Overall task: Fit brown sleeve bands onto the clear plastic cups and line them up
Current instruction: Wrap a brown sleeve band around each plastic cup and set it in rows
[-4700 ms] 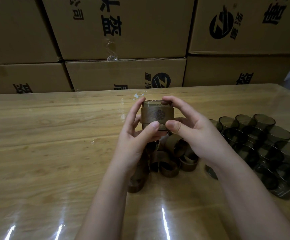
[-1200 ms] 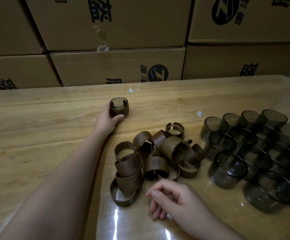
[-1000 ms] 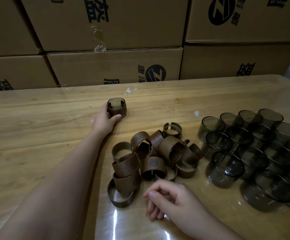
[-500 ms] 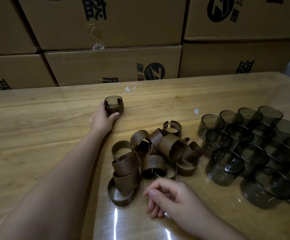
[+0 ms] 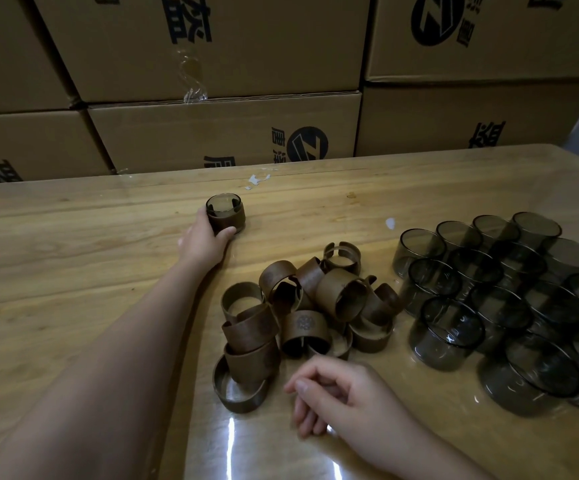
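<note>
Moved down onto the far tabletop point(image 5: 73, 271): sleeved cup point(image 5: 225, 213), upright, gripped by my left hand point(image 5: 205, 242).
My right hand point(image 5: 343, 393) lies loosely curled, empty, just beside the band pile point(image 5: 310, 306); bare cups point(image 5: 488, 289) farther right.

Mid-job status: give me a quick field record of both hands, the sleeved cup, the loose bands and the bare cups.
left hand: grips brown-sleeved clear plastic cup, upright on wooden table
right hand: rests on table, fingers loosely curled, holding nothing
brown sleeve bands: loose pile, centre
bare clear plastic cups: upright cluster, right of pile
sleeved cups visible: one
</note>
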{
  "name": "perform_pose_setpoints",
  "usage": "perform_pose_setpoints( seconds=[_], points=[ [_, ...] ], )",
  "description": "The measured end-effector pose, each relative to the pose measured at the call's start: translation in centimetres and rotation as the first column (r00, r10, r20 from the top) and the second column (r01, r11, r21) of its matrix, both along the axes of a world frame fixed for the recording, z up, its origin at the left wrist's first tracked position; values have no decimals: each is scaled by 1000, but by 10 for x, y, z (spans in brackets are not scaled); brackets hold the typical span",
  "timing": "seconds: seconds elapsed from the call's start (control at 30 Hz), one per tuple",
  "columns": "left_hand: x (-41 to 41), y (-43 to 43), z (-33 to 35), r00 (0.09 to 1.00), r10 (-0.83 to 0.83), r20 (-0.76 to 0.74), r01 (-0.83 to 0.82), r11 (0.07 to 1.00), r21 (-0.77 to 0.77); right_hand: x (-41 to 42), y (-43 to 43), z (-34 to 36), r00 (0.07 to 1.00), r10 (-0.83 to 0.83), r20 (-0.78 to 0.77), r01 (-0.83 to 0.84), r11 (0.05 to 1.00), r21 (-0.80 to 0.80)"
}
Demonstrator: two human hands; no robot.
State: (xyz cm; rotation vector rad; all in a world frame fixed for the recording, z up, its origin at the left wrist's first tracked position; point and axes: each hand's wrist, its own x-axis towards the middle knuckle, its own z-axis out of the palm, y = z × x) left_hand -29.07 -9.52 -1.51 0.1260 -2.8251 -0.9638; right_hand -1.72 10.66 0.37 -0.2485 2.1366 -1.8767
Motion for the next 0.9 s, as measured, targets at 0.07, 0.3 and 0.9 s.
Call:
perform_pose_setpoints(
  seconds=[0.07,0.3,0.9],
  points=[
    [-2,-3,2,999,-24,30,24,1000,3,0,0,-1,1000,2,-4,-2,1000,1],
    [-3,-7,1,999,-48,-8,48,999,-1,-1,0,-1,1000,-1,-15,1,1000,3],
    [84,-10,13,989,120,-82,-68,882,466,1,-1,-6,997,-12,-76,16,999,50]
  ],
)
